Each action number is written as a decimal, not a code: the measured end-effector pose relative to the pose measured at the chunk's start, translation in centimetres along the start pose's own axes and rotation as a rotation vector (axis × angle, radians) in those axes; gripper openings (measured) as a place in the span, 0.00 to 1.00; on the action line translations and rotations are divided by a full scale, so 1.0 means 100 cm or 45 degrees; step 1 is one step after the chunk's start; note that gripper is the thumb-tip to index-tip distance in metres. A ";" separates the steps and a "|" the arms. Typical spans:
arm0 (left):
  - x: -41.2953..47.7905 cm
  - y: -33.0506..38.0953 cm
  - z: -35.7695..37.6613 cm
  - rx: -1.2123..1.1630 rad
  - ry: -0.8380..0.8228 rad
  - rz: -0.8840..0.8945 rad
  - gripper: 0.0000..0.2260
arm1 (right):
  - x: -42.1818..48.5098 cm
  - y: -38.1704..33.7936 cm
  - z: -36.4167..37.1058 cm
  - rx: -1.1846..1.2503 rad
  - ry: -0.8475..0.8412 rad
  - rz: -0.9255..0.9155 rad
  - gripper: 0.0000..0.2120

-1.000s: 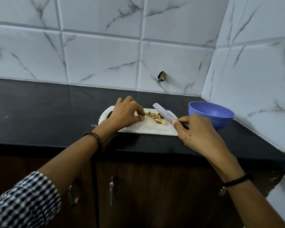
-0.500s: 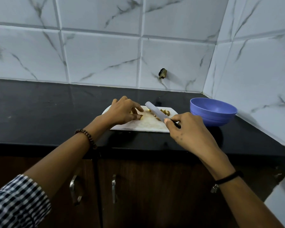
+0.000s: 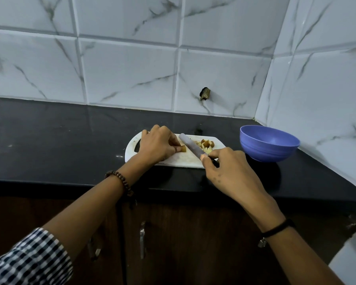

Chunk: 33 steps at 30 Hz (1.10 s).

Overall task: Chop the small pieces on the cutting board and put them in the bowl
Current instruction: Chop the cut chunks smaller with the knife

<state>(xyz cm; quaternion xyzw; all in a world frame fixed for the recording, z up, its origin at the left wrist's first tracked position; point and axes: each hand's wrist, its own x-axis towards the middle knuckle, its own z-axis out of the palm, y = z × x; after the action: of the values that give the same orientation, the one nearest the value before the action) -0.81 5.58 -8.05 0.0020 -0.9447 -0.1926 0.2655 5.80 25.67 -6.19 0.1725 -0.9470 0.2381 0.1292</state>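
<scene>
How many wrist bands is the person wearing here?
2: a brown beaded bracelet on the left wrist, a black band on the right wrist. The sleeve may hide more.

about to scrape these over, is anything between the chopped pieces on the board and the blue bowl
Nothing visible does. Between the chopped pieces and the blue bowl lie only the right end of the cutting board and a strip of black counter. The right hand with the knife sits nearer the person, beside that path.
</scene>
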 end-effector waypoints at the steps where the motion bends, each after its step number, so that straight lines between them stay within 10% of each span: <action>1: 0.000 0.000 -0.001 0.015 0.011 0.001 0.07 | 0.000 -0.001 0.002 -0.006 -0.012 0.006 0.15; 33: -0.002 0.003 -0.010 -0.007 -0.121 -0.028 0.06 | -0.022 -0.011 -0.044 -0.167 -0.148 -0.024 0.16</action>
<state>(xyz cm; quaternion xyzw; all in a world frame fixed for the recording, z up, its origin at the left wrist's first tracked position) -0.15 5.51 -7.28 0.0026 -0.9557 -0.1980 0.2180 9.00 27.50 -2.71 0.1860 -0.9648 0.1640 0.0873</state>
